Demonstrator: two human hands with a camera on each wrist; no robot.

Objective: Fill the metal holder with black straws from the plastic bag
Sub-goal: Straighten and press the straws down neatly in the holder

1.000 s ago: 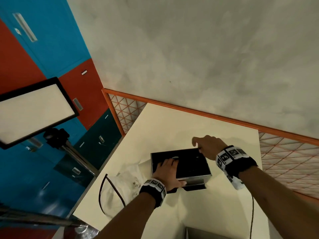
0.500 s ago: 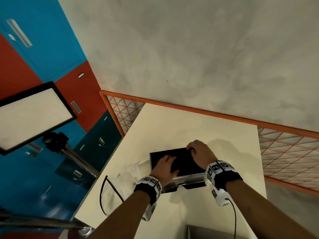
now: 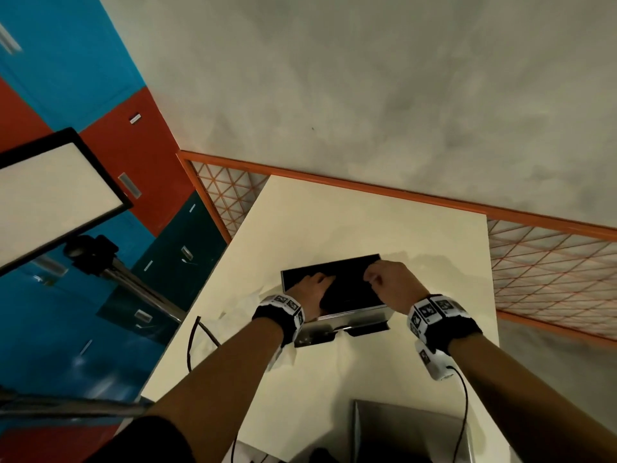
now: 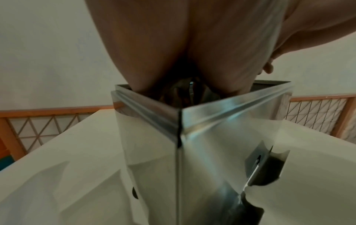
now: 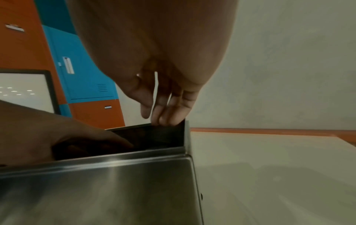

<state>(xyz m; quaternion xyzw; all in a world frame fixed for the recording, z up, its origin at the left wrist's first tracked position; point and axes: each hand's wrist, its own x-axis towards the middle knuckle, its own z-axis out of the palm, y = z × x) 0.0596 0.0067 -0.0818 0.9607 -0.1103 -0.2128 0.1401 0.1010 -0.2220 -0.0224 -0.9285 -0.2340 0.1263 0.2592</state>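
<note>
The metal holder [image 3: 354,316] stands mid-table, its open top dark with black straws [image 3: 347,272]. My left hand [image 3: 310,290] lies on the straws at the holder's left end with the fingers stretched forward. In the left wrist view the palm [image 4: 192,53] rests on the holder's rim [image 4: 212,118], and the fingers are hidden. My right hand [image 3: 390,284] hovers over the right end. Its fingers [image 5: 163,120] hang nearly straight, their tips touching the straws [image 5: 154,137] by the holder's far wall. The crumpled white plastic bag [image 3: 240,302] lies left of the holder.
A black cable [image 3: 193,339] loops on the cream table [image 3: 334,212] beside the bag. A grey metal sheet [image 3: 410,432] sits at the table's near edge. A light panel [image 3: 50,195] on a tripod stands to the left, and an orange mesh fence [image 3: 551,262] runs behind.
My right hand dropped from above the holder's far right corner onto the straws, then lifted slightly toward the right end. My left hand stayed on the straws.
</note>
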